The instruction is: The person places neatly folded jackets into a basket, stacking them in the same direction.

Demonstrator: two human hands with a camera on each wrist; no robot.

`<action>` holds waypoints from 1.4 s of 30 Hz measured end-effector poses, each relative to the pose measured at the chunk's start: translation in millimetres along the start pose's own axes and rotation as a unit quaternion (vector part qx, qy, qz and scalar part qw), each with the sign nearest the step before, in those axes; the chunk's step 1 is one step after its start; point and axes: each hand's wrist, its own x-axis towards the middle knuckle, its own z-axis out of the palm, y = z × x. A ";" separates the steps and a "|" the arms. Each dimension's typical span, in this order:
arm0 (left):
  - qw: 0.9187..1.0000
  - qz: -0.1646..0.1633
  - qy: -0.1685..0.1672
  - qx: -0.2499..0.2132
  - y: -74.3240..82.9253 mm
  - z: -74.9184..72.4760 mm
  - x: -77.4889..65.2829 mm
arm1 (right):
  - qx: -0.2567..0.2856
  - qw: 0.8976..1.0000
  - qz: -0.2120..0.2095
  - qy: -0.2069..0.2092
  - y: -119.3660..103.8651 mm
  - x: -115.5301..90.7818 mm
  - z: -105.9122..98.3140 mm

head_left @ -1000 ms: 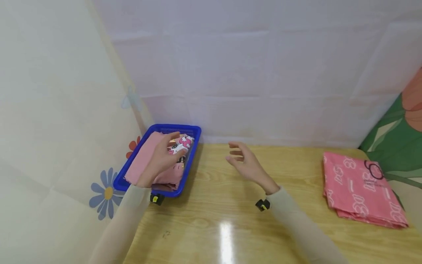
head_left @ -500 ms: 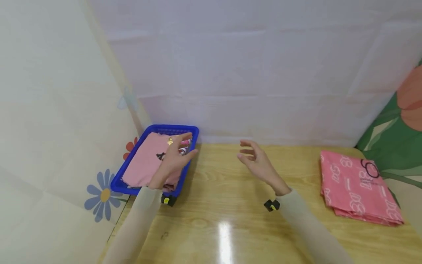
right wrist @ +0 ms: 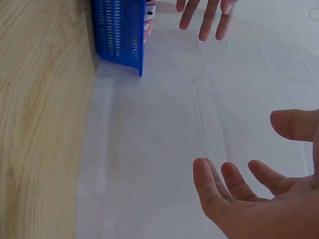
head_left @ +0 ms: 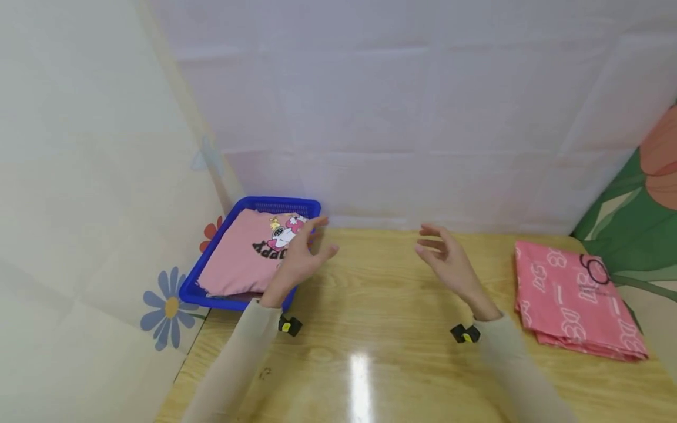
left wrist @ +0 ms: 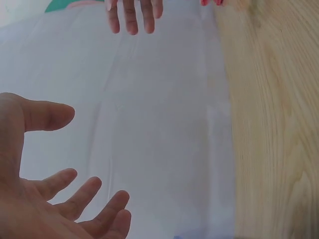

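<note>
My left hand [head_left: 300, 258] hovers over the right side of a blue basket [head_left: 190, 291], its fingers relaxed and holding nothing. Inside the basket lies folded pink cloth [head_left: 233, 255] with a cartoon print and dark lettering, partly hidden by that hand. To the right, my right hand [head_left: 448, 261] hangs above the table with loosely bent fingers and nothing in them. Further right, a folded pink cloth with white number prints [head_left: 571, 299] lies flat on the table, apart from both hands. In the left wrist view, thumb and fingers [left wrist: 107, 211] are spread apart.
The wooden table [head_left: 328, 352] meets a pale hanging sheet [head_left: 370, 117] at the back. A flower-printed sheet [head_left: 106, 235] borders the left side, close to the basket. Green and orange patterned fabric [head_left: 619, 211] hangs at the right.
Both hands have moved right: the left from over the middle of the basket to its right side, the right further along the table. More of the basket's cloth print shows. Neither cloth has been moved.
</note>
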 end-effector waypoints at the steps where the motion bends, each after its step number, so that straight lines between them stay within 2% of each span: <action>1: 1.000 0.000 -0.001 -0.003 0.1 3.0 0.6 | -0.002 1.000 0.000 0.003 1.0 -1.2 -3.7; 7: 0.999 -0.004 0.000 -0.041 4.7 18.8 1.7 | -0.004 1.000 -0.006 0.021 9.3 -8.8 -22.7; 14: 0.997 0.021 -0.002 -0.071 11.9 41.9 5.1 | -0.026 0.999 -0.004 0.033 12.1 -16.1 -46.0; 20: 0.995 0.049 -0.020 -0.080 19.8 69.9 8.5 | -0.049 0.997 0.008 0.052 13.9 -24.0 -63.0; 27: 0.993 0.058 -0.044 -0.088 29.4 105.9 15.7 | -0.099 0.990 0.015 0.097 17.1 -39.3 -83.8; 33: 0.993 0.058 -0.049 -0.087 40.1 129.4 23.8 | -0.130 0.985 0.036 0.110 25.0 -46.9 -99.9; 42: 0.994 0.041 -0.073 -0.064 54.5 178.9 34.9 | -0.148 0.978 0.055 0.136 48.3 -65.3 -117.0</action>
